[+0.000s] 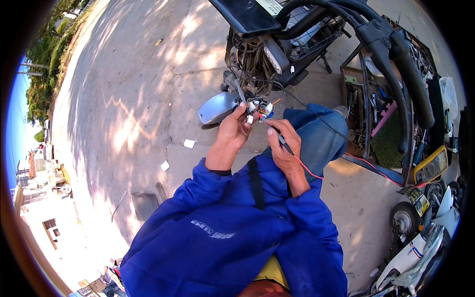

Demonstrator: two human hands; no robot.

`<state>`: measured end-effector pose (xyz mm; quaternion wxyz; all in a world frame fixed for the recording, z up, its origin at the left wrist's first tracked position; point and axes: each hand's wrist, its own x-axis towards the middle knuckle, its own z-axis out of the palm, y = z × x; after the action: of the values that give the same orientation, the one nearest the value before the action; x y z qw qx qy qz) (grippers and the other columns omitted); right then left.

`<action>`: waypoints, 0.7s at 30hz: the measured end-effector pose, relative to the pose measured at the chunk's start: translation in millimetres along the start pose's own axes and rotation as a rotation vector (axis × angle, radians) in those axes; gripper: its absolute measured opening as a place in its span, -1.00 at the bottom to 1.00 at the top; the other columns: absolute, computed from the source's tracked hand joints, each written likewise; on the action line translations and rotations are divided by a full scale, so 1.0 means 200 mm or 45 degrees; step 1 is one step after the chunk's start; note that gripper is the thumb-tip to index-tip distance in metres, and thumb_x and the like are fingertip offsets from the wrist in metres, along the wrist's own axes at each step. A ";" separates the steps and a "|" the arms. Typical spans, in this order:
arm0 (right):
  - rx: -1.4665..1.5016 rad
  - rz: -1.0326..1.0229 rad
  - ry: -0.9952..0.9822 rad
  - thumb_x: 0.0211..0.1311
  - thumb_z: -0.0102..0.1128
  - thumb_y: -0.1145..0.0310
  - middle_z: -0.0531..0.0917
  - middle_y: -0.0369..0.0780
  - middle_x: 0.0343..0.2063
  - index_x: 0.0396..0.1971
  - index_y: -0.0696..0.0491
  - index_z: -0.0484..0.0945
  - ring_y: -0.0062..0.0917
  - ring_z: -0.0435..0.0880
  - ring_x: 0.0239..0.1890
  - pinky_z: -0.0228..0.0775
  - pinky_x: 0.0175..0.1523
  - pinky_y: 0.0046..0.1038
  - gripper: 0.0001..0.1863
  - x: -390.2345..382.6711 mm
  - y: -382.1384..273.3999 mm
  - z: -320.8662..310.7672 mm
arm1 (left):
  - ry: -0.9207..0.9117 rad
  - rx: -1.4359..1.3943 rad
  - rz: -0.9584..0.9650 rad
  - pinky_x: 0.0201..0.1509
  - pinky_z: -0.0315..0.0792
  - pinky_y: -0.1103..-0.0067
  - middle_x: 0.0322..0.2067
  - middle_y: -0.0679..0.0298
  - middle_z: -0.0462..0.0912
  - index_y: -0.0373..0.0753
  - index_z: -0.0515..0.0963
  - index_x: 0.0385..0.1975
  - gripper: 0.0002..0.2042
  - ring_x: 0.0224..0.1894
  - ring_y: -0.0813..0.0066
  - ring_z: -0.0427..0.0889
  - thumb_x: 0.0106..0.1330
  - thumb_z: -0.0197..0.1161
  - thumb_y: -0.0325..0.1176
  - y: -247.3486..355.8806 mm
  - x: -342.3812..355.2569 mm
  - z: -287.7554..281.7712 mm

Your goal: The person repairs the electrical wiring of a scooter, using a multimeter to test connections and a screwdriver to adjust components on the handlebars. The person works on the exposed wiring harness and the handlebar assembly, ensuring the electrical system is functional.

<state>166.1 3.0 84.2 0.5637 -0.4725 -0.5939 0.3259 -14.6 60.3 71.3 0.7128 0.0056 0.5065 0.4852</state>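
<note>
My left hand (231, 131) pinches a white plug connector (250, 119) at the end of a cluster of wires. More white connectors and coloured leads bunch just beyond my fingertips. In my right hand (287, 148) is a dark test probe (284, 142), its tip close to the connectors; whether it touches a contact is too small to tell. From the probe a red lead (310, 171) runs right, toward a yellow-framed meter (431, 166). Tangled wiring (250, 62) hangs from the front of a scooter, above its silver-blue front fender (216, 109).
Black handlebars (383, 42) arch over the upper right. An open tool tray (357, 111) full of hand tools stands right of my bent knee (316, 131). Parked scooters (405, 257) line the lower right. White scraps (189, 143) and a dark flat piece (145, 205) lie on the concrete.
</note>
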 end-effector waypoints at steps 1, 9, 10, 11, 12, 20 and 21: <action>-0.001 0.002 -0.003 0.31 0.28 0.59 0.70 -0.11 -0.27 -0.06 0.14 0.70 -0.30 0.73 -0.28 0.56 -0.14 -0.39 -0.77 0.00 0.00 0.00 | 0.007 0.011 0.006 -0.53 0.38 0.79 -0.11 0.30 0.76 -0.20 0.62 0.01 -0.75 -0.10 0.29 0.80 0.53 0.32 -0.18 0.00 -0.01 0.00; 0.019 0.010 -0.014 0.30 0.27 0.61 0.70 -0.09 -0.26 -0.07 0.18 0.70 -0.30 0.73 -0.24 0.56 -0.10 -0.39 -0.77 0.00 -0.01 0.00 | 0.012 0.090 0.042 -0.53 0.29 0.76 -0.11 0.33 0.77 -0.21 0.63 0.01 -0.75 -0.15 0.37 0.81 0.54 0.30 -0.19 -0.01 -0.02 0.01; 0.015 0.003 -0.011 0.30 0.27 0.61 0.70 -0.09 -0.26 -0.07 0.18 0.70 -0.30 0.73 -0.24 0.56 -0.10 -0.39 -0.77 0.00 0.00 0.00 | 0.020 0.098 0.050 -0.53 0.28 0.75 -0.11 0.34 0.77 -0.21 0.64 0.01 -0.75 -0.15 0.39 0.81 0.54 0.30 -0.19 -0.01 -0.03 0.01; 0.011 -0.004 -0.008 0.29 0.27 0.61 0.70 -0.09 -0.26 -0.06 0.18 0.70 -0.30 0.73 -0.25 0.56 -0.10 -0.39 -0.77 0.00 0.00 0.00 | 0.021 0.108 0.057 -0.52 0.27 0.75 -0.11 0.34 0.77 -0.21 0.64 0.01 -0.75 -0.16 0.40 0.81 0.54 0.30 -0.19 -0.01 -0.03 0.02; 0.007 -0.012 -0.004 0.29 0.27 0.61 0.70 -0.09 -0.26 -0.06 0.17 0.70 -0.30 0.73 -0.25 0.56 -0.10 -0.39 -0.76 0.00 0.00 0.00 | 0.021 0.118 0.064 -0.52 0.27 0.74 -0.11 0.34 0.77 -0.20 0.64 0.01 -0.75 -0.16 0.41 0.81 0.54 0.30 -0.18 -0.01 -0.03 0.02; 0.004 0.003 0.061 0.39 0.24 0.49 0.66 -0.11 -0.24 -0.09 0.18 0.71 -0.37 0.67 -0.23 0.52 -0.09 -0.41 -0.82 -0.01 -0.01 -0.01 | -0.022 0.208 0.099 -0.49 0.30 0.75 -0.08 0.32 0.73 -0.18 0.62 0.03 -0.71 -0.12 0.38 0.79 0.51 0.33 -0.12 -0.01 -0.05 0.02; -0.002 -0.009 0.078 0.42 0.22 0.45 0.65 -0.11 -0.23 -0.10 0.18 0.71 -0.37 0.65 -0.22 0.51 -0.09 -0.41 -0.82 -0.01 -0.01 -0.01 | -0.020 0.228 0.107 -0.48 0.30 0.74 -0.07 0.32 0.72 -0.18 0.62 0.04 -0.70 -0.12 0.39 0.78 0.52 0.32 -0.12 -0.01 -0.07 0.03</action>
<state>168.1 0.8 86.6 0.5824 -0.4806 -0.5782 0.3090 -8.9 53.0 82.7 0.6922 0.0944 0.5417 0.4674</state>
